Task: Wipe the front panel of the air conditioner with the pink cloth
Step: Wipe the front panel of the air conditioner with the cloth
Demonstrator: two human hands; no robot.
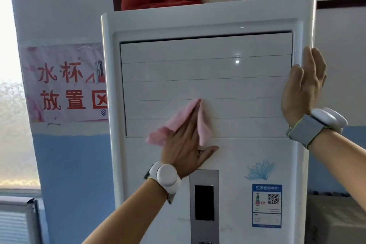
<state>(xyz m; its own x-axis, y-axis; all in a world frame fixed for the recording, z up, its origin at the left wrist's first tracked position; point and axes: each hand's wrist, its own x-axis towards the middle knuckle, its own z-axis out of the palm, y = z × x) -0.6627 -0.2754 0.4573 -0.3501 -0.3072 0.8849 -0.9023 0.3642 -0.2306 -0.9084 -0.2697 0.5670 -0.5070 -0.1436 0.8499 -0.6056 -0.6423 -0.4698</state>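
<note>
My left hand [186, 144] presses the pink cloth [174, 123] flat-fingered onto the lower louvres of the air conditioner's front panel [217, 69], covering the cloth's middle. My right hand [303, 89] rests flat and relaxed on the panel's right edge.

Glossy plastic front panel [206, 69]; soft pink cloth [178, 123].
</note>
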